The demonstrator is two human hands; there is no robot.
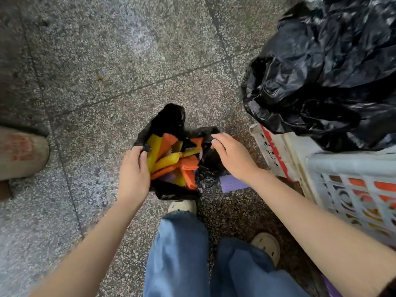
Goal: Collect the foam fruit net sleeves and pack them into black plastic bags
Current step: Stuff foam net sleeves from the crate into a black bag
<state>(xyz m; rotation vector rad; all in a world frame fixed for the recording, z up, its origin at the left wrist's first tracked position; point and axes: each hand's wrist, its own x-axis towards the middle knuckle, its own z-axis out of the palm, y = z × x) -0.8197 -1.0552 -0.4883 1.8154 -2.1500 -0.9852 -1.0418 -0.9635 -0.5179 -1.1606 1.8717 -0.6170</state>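
At the far left, on the speckled floor [85,61], I see a tan sack [21,153]. Toward the middle, my left hand [134,170] pinches the left rim of a small black bag [171,118], which stands open on the floor and holds orange and yellow foam sleeves [171,161]. My right hand [231,155] curls its fingers over the bag's right rim. Just beside that wrist a purple sleeve [232,183] lies on the floor. Farther right, a big black bag [332,71] sits on white crates [351,189].
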